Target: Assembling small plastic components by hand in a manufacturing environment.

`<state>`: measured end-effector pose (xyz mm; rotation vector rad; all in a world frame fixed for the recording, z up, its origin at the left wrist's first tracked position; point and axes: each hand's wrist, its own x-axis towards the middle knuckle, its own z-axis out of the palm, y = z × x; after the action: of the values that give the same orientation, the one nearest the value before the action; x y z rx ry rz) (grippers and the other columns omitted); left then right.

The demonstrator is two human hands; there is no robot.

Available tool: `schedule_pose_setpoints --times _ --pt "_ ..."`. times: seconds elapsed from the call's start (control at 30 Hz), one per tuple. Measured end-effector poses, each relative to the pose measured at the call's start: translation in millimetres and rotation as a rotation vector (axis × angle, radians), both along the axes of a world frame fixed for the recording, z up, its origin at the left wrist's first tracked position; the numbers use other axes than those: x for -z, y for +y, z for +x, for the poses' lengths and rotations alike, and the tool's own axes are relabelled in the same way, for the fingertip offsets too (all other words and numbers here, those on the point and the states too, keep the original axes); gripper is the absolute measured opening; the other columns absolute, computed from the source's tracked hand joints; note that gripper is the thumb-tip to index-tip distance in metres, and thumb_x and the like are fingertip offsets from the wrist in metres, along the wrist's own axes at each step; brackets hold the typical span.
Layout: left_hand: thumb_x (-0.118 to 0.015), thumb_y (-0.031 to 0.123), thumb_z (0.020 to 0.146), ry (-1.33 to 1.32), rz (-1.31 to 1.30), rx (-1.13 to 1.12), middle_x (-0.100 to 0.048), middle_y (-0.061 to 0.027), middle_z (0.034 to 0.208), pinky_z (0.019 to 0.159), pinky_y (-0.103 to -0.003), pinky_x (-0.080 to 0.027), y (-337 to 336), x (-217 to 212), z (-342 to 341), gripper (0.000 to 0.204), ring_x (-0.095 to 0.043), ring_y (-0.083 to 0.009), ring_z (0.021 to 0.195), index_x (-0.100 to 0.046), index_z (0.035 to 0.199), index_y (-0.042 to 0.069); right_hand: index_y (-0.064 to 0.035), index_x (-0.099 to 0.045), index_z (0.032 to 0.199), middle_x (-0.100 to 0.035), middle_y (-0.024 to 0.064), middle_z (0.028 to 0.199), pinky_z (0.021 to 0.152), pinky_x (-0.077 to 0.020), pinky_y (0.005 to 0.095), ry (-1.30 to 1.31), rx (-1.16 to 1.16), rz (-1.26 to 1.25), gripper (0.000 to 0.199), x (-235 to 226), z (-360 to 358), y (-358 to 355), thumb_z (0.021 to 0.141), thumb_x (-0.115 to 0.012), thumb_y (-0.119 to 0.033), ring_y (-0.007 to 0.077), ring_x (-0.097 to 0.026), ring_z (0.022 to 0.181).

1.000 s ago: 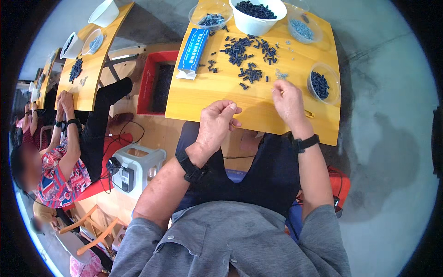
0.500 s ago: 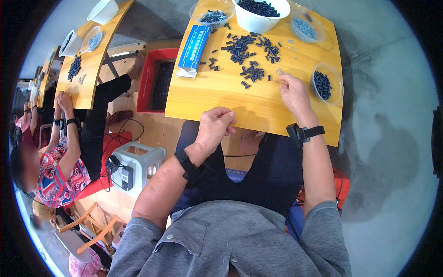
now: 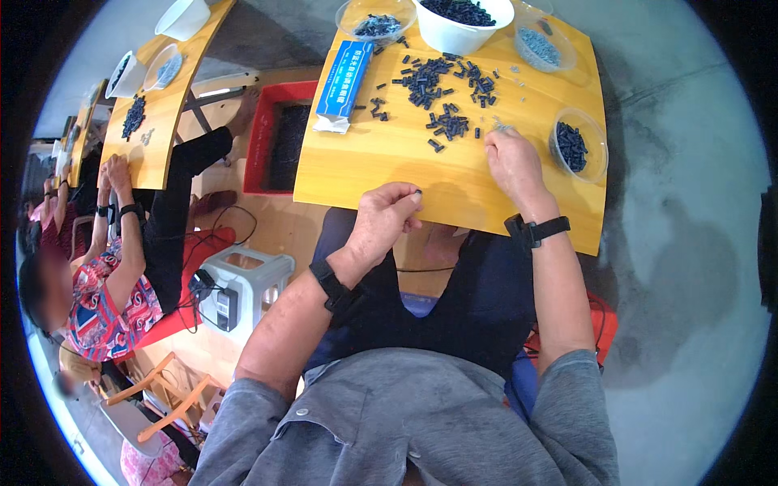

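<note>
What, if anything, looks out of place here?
A few black pieces look stray beside the blue box, apart from the central heap; small grey bits lie loose outside the clear bowl of similar bits. Nothing looks damaged.

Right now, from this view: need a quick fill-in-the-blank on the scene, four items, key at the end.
1. The left hand pinches a dark piece between a finger and the ____.
2. The clear bowl nearest the right hand stands to that hand's ____.
3. The carton lying on the yellow table is mostly ____.
4. The bin left of the table has walls coloured ____.

Missing words: thumb; right; blue; red
</note>
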<state>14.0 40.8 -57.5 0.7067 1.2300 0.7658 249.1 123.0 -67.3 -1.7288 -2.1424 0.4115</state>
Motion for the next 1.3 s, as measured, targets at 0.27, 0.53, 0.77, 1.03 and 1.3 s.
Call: schedule_pose_setpoints --times 0.27,0.53,0.77,1.03,1.3 --pt "-0.059 0.012 0.089 -0.113 0.175 -0.030 -0.064 -0.0036 0.080 0.048 -0.021 -0.046 -1 -30 1 0.015 -0.059 -0.0085 0.059 -0.061 0.100 0.002 0.0006 -0.058 0.087 -0.058 0.0040 0.072 0.048 -0.0483 0.0243 0.845 0.187 -0.278 0.006 -25 -21 -21 0.088 -0.055 -0.005 0.0088 -0.056 0.055" --pt "-0.062 0.012 0.088 -0.140 0.232 -0.019 -0.066 -0.0028 0.078 0.052 -0.020 -0.047 -13 -54 0 0.015 -0.060 -0.0073 0.064 -0.064 0.100 0.003 0.0028 -0.058 0.093 -0.059 0.0044 0.077 0.053 -0.0531 0.0242 1.258 0.178 -0.393 0.009 -59 -41 -51 0.089 -0.054 -0.004 0.0105 -0.059 0.061" --pt "-0.061 0.009 0.088 -0.151 0.317 0.020 -0.067 -0.0028 0.082 0.057 -0.019 -0.047 -27 -79 -1 0.015 -0.060 -0.0068 0.066 -0.064 0.101 0.003 0.0021 -0.060 0.095 -0.061 0.0053 0.074 0.056 -0.0530 0.0249 1.327 0.095 -0.376 0.011 -93 -63 -88 0.090 -0.056 -0.007 0.0102 -0.059 0.060" --pt "-0.062 0.008 0.088 -0.204 0.366 0.048 -0.066 -0.0025 0.082 0.059 -0.019 -0.048 -37 -86 -3 0.014 -0.060 -0.0068 0.068 -0.065 0.100 0.001 0.0008 -0.061 0.094 -0.058 0.0004 0.066 0.050 -0.0435 0.0192 1.253 -0.044 -0.294 0.011 -110 -74 -111 0.091 -0.056 -0.008 0.0053 -0.053 0.055" --pt "-0.062 0.008 0.088 -0.133 0.370 0.087 -0.065 -0.0020 0.081 0.059 -0.019 -0.048 -39 -90 -5 0.014 -0.060 -0.0066 0.067 -0.065 0.099 0.000 -0.0003 -0.061 0.091 -0.056 -0.0024 0.066 0.049 -0.0410 0.0175 1.150 -0.077 -0.293 0.009 -113 -75 -115 0.090 -0.055 -0.006 0.0027 -0.050 0.055"
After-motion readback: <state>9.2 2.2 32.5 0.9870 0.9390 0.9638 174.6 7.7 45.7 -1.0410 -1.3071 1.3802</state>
